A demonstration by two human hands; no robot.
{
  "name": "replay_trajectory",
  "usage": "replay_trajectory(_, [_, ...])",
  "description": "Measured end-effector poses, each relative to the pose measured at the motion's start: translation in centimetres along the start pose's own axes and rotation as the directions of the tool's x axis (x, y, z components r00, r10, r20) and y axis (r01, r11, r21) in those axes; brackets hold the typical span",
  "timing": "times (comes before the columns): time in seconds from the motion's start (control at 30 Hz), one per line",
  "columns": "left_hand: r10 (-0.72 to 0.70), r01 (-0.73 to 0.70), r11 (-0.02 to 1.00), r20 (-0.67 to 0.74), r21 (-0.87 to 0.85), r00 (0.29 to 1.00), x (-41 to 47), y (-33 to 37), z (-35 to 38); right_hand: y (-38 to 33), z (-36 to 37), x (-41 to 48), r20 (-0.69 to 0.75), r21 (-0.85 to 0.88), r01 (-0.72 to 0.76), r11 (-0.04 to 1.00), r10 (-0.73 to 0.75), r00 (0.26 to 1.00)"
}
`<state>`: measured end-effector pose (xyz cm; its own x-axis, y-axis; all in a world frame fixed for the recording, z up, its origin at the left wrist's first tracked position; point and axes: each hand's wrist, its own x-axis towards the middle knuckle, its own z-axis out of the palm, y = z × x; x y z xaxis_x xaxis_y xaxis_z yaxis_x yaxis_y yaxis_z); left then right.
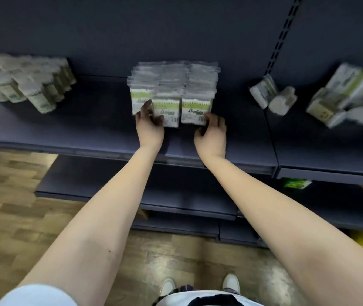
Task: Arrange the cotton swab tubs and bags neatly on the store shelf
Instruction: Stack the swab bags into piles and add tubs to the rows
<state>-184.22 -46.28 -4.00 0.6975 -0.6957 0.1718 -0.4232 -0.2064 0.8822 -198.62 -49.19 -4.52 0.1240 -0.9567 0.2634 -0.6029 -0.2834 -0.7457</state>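
Squaring the bags (171, 85) standing midway along the shelf (83, 129).
The left hand (149, 127) is pinching the front middle one and the right hand (211, 133) is seemingly curling round its neighbour; tugging is risking toppling the slack rows.

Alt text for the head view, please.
Two bare hands reach three upright rows of cotton swab bags on a dark shelf: the left hand grips a front bag, the right hand curls round the right row's lower corner. Cotton swab tubs stand grouped at far left; loose packs lie jumbled at right.
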Motion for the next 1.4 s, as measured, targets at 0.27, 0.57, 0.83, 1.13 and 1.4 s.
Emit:
replay_trajectory(0.27, [0.079, -0.080, 0.994, 0.015, 0.073, 0.997, -0.3, -0.3, 0.4, 0.1, 0.3, 0.1, 0.001, -0.035, 0.000, 0.999, 0.000, 1.000])
replay_trajectory(0.57, [0.077, -0.071, 0.984, -0.029, 0.165, 0.997, -0.6, 0.0, 0.9, -0.1, 0.3, 0.2, 0.073, -0.126, -0.003, 0.992, 0.012, 0.997])
replay_trajectory(0.83, [0.079, -0.077, 0.968, 0.005, 0.237, 0.997, -0.6, 0.0, 1.0, -0.1, 0.2, 0.2, 0.085, -0.113, -0.023, 0.993, 0.033, 0.996])
replay_trajectory(1.13, [0.036, -0.055, 0.924, 0.057, 0.379, 0.998, -0.3, -0.4, 1.5, 0.1, 0.3, 0.2, 0.049, 0.006, -0.033, 0.999, 0.032, 0.998])
replay_trajectory(1.4, [0.225, -0.214, 0.962, -0.046, 0.172, 0.973, -2.3, 0.5, 0.4, 0.2, -1.6, 0.1, 0.037, 0.178, -0.027, 0.984, 0.021, 0.999])
